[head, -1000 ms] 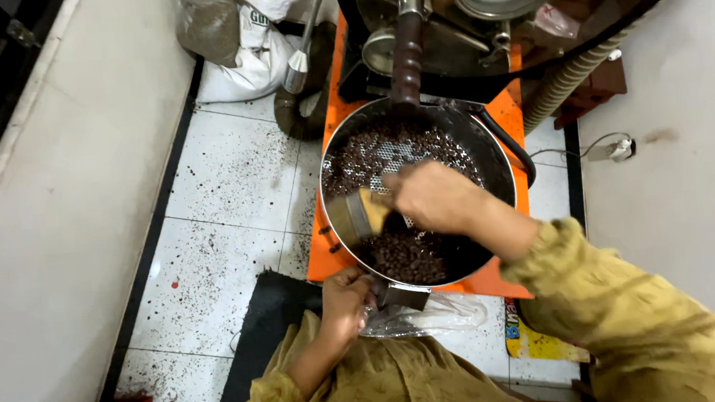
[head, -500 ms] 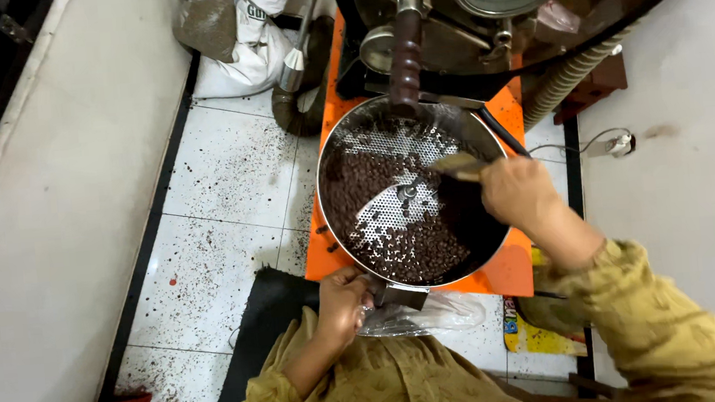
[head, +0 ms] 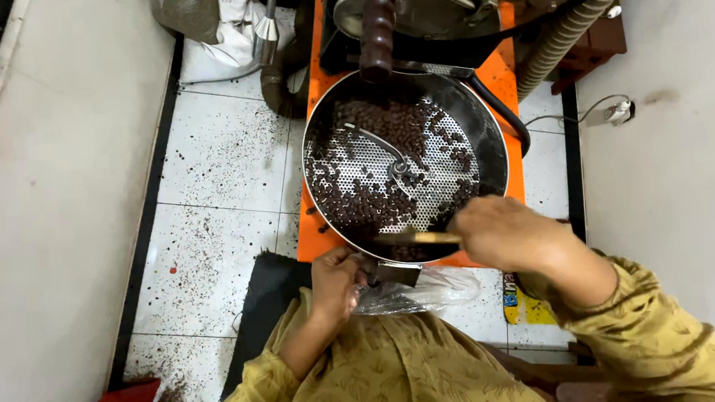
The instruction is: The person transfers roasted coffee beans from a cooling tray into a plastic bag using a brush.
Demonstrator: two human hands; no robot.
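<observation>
Brush [head: 416,238] w/ wooden handle sits in our right hand [head: 505,234], grip closed round it, at near rim of round perforated tray [head: 488,131] w/ dark roasted beans [head: 366,204]. Our left hand [head: 336,281] pinches clear plastic bag [head: 420,292] at chute just below tray.

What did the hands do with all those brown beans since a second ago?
The right hand swept its brush from the middle of the round tray, out to the right rim, then to the near rim. The beans thinned, baring more of the holed floor. The left hand stayed at the clear bag under the tray.
</observation>
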